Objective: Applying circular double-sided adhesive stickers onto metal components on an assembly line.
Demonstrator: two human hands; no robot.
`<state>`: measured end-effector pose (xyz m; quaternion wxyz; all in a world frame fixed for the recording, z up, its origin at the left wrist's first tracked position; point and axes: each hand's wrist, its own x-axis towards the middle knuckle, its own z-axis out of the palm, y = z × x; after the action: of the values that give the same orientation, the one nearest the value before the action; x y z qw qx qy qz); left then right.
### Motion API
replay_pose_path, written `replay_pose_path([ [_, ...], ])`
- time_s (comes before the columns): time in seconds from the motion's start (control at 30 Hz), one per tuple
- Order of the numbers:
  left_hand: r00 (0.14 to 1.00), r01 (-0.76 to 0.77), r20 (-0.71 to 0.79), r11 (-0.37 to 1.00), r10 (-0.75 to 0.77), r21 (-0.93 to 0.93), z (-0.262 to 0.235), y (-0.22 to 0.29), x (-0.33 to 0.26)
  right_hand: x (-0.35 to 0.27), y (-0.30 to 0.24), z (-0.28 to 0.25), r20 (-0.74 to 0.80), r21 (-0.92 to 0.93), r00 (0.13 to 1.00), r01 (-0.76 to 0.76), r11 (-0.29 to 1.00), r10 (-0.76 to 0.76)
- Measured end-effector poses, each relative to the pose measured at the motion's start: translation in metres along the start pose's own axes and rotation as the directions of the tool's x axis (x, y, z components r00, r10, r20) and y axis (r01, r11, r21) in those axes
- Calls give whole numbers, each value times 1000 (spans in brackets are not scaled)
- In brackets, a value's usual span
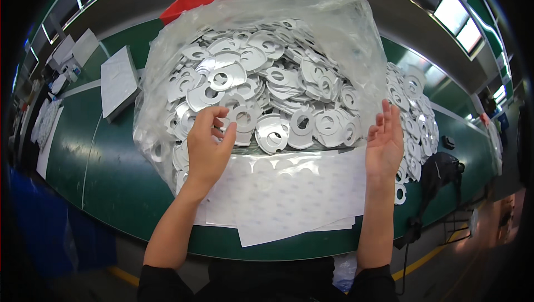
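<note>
Left hand point(208, 145): fingers curled, thumb held off them, so a narrowish gap with no piece in it that I can see; it's at the near edge of the heap, though from this fisheye angle I honestly can't tell if the fingertips touch anything
Right hand point(384, 149): loosely wide, palm turned inward, nothing in it; just beside the right side of the bag
White pieces point(272, 134): flat, with round holes, heaped in the bag and overlapping every which way; I'd go for the top ones by an outer rim, since tugging a buried one would probably drag its neighbours along
Clear bag point(350, 29): rises behind and around the heap; keep knuckles off that floppy wall, it could snag
Paper sheets point(295, 204): overlapping on the table point(128, 174) in front of the heap; light wrists here, they look easy to skid
Second heap point(414, 121): more of the same pieces right of the bag; mind the right forearm, a bump could spread them
</note>
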<state>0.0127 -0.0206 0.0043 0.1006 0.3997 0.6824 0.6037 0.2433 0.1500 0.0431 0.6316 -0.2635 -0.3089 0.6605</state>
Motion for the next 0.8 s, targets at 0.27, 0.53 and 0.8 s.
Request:
replay_pose_path([
  [0.27,956,-292,178,760,231,581,9,-12,-4,-73,37,30,705,-619,634,332,712,317],
  [0.53,951,-307,99,862,292,403,6,0,0,-125,47,26,748,-400,-51,761,511,662],
  [0.8,643,766,754,82,-137,-638,22,6,-24,-151,48,27,712,-358,36,878,318,701],
])
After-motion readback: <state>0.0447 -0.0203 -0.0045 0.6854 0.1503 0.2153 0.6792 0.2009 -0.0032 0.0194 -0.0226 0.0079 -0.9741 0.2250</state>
